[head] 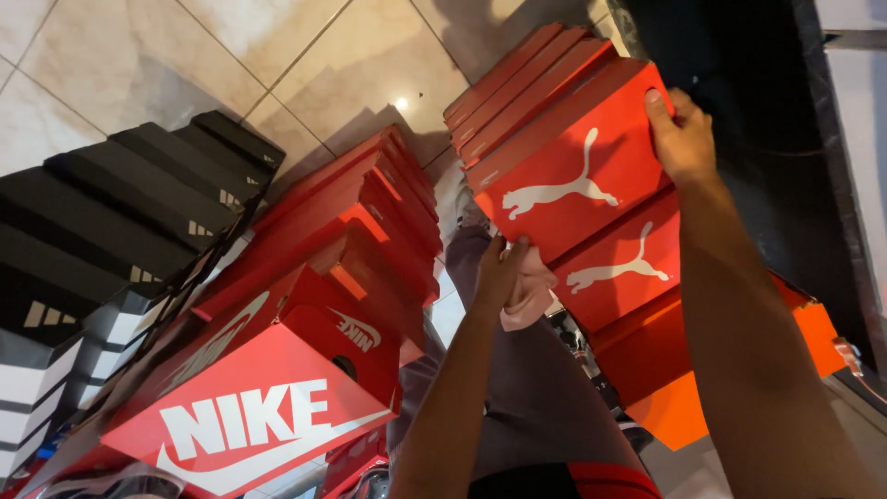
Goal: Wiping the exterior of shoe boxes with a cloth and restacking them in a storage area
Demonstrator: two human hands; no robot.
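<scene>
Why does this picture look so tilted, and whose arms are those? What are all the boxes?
The picture comes from a small camera worn on a person's head, looking down, so you see that person's own two arms reaching out. There is no machine here, just bare hands. The left hand grips the lower corner of a red cardboard shoe box with a white leaping cat shape, and seems to hold a pale pink cloth against it too. The right hand holds the same box at its upper edge. That box tops a stack of red and orange boxes. To the left stands a second stack of red boxes with white lettering, and further left a stack of black boxes with stripes. Beneath everything is a shiny beige tiled floor.
</scene>
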